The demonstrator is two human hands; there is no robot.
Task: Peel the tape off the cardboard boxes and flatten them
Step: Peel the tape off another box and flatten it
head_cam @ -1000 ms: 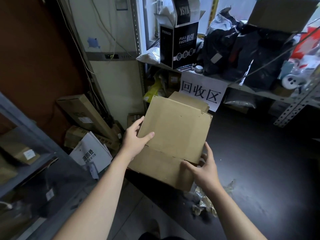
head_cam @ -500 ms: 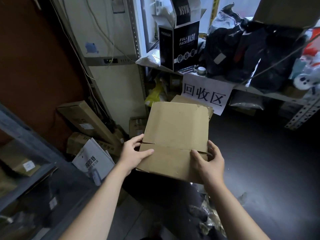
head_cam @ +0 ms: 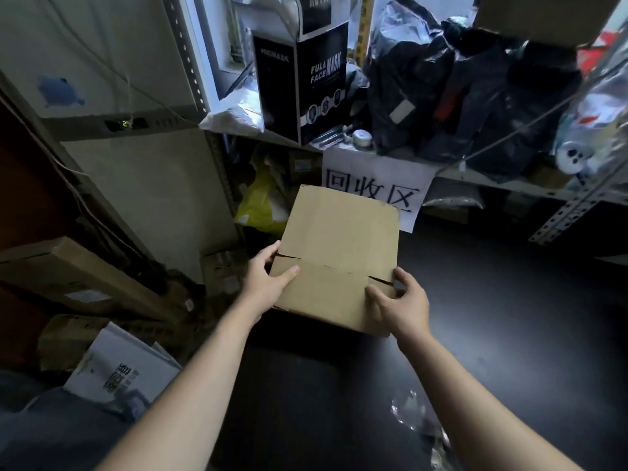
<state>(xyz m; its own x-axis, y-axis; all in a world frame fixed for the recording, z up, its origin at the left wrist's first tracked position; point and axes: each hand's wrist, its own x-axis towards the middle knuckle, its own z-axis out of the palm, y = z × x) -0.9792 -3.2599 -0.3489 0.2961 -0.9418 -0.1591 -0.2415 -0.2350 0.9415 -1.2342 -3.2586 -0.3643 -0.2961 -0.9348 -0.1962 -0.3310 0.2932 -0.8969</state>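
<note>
A plain brown cardboard box point(head_cam: 343, 239), folded flat, is held out in front of me above the dark floor. My left hand point(head_cam: 266, 277) grips its left edge, thumb lying on the near flap and fingers behind. At the right edge my right hand point(head_cam: 399, 302) holds the near flap, thumb on top and fingers curled round the side by a slit. No tape shows on the face toward me.
A metal shelf point(head_cam: 503, 180) behind carries a black mask box point(head_cam: 306, 79), dark bags and a white paper sign point(head_cam: 373, 188). Long cardboard boxes point(head_cam: 78, 277) and a white box point(head_cam: 119, 372) lie at the left. Crumpled clear tape point(head_cam: 418, 423) lies on the floor at the right.
The cardboard has been turned squarer to me and carried forward toward the shelf. Both hands slid down to the near flap's edges, and my view has moved closer.
</note>
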